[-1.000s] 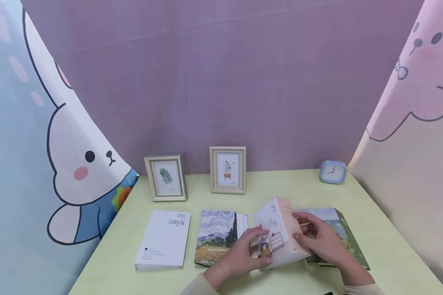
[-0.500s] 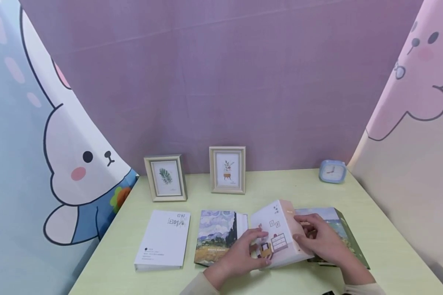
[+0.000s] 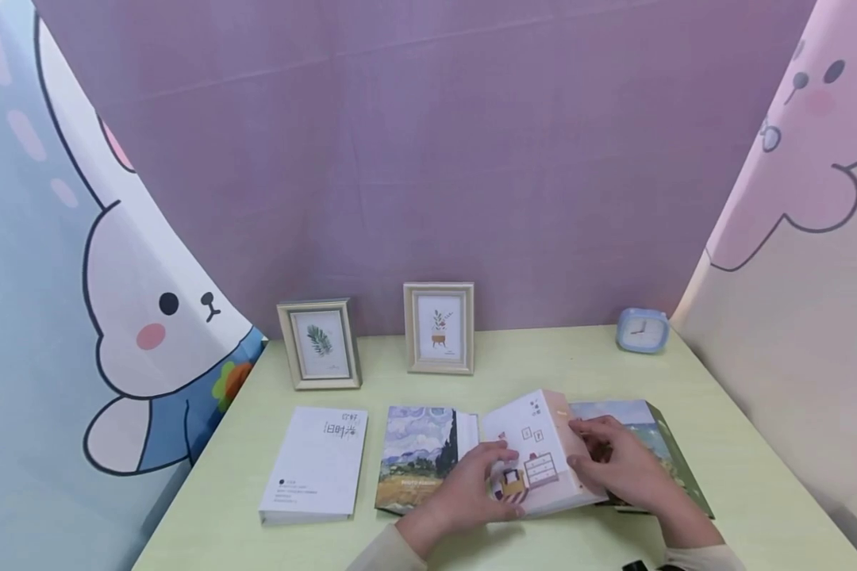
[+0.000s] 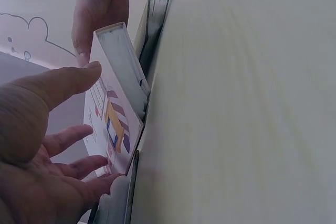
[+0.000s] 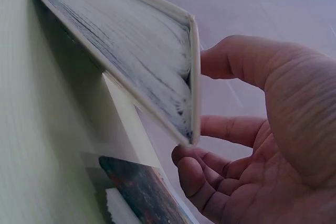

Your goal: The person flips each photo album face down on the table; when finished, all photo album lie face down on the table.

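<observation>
A thick photo album (image 3: 524,444), with a drawn white cover and pink spine, stands tilted, its left edge low and its spine raised. My left hand (image 3: 469,490) lies at its left side, thumb and fingers fairly straight against the cover and edge. At the spine, my right hand (image 3: 617,464) holds the album, thumb against it and fingers curled by its lower edge. A landscape-painting photo album (image 3: 416,456) lies just left. Another painted album (image 3: 660,452) lies on the right, partly hidden by my right hand. The page block (image 5: 121,30) shows in the right wrist view.
On the pale table (image 3: 528,361), a white album (image 3: 316,464) lies at the left. Two picture frames, one with a leaf (image 3: 320,345) and one with a potted plant (image 3: 439,329), stand at the back. A blue clock (image 3: 643,331) sits at the back right.
The album in my hands has tipped lower at the spine, and its cover faces up more. My hands have barely moved. The other albums and the frames stay where they were.
</observation>
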Motion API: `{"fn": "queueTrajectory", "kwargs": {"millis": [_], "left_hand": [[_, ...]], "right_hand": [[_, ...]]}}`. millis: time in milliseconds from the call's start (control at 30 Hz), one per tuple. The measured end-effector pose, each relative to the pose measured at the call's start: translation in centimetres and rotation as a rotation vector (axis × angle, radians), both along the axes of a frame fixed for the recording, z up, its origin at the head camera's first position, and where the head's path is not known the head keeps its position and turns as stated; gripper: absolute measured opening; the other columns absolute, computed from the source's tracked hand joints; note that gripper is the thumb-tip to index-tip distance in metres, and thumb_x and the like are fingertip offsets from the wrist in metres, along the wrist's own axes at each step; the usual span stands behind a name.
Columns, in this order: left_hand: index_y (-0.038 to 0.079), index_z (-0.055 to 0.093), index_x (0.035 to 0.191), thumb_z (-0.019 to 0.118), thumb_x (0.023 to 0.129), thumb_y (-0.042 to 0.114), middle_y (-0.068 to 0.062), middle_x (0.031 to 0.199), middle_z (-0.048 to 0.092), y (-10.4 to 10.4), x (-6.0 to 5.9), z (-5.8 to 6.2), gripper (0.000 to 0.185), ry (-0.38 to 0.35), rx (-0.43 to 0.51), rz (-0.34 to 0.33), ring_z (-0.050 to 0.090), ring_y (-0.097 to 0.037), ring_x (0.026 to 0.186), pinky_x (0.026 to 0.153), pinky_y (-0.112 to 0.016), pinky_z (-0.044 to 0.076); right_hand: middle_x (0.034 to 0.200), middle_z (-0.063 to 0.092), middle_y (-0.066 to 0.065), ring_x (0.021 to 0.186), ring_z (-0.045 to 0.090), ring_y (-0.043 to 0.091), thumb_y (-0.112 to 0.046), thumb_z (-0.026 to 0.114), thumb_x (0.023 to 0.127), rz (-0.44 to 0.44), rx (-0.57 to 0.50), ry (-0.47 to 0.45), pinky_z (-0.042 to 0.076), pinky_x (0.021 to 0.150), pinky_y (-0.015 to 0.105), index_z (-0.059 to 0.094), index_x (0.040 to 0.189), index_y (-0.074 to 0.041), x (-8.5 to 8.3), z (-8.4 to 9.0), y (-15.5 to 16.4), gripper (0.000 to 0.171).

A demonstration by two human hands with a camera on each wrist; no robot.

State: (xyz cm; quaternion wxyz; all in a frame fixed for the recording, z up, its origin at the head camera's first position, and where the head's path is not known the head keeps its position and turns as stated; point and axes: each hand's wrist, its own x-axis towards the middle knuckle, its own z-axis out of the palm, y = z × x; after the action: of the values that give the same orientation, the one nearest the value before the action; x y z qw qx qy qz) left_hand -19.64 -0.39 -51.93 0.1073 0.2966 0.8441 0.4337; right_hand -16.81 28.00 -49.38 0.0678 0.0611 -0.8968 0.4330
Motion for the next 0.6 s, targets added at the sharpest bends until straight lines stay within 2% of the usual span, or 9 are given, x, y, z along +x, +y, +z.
{"fn": "queueTrajectory", "kwargs": {"millis": [167,367,600], "left_hand": [[0.017,0.065,0.139,0.098,0.070,0.028,-0.006,0.157,0.049,0.15,0.01,0.06,0.077,0.027,-0.040,0.003,0.048,-0.029,0.143,0.119,-0.048,0.040],[0.019,0.065,0.139,0.097,0.071,0.030,-0.005,0.158,0.048,0.13,0.10,0.11,0.076,0.054,-0.104,0.004,0.046,-0.032,0.143,0.118,-0.052,0.040],[0.013,0.064,0.140,0.096,0.072,0.028,-0.006,0.157,0.048,0.06,0.12,0.15,0.077,0.076,-0.129,0.020,0.046,-0.032,0.143,0.118,-0.049,0.040]], "right_hand": [[0.111,0.063,0.007,0.088,0.059,0.017,-0.018,0.085,0.088,0.008,0.027,-0.042,0.053,0.069,0.024,0.067,0.135,0.003,-0.14,-0.16,0.05,0.055],[0.104,0.062,0.006,0.087,0.058,0.017,-0.016,0.085,0.087,0.017,0.059,-0.073,0.053,0.070,0.024,0.065,0.136,0.005,-0.22,-0.26,-0.05,0.056],[0.108,0.063,0.008,0.092,0.060,0.017,-0.017,0.084,0.087,0.037,0.077,-0.099,0.056,0.077,0.030,0.066,0.134,0.006,-0.13,-0.32,-0.39,0.055]]}}
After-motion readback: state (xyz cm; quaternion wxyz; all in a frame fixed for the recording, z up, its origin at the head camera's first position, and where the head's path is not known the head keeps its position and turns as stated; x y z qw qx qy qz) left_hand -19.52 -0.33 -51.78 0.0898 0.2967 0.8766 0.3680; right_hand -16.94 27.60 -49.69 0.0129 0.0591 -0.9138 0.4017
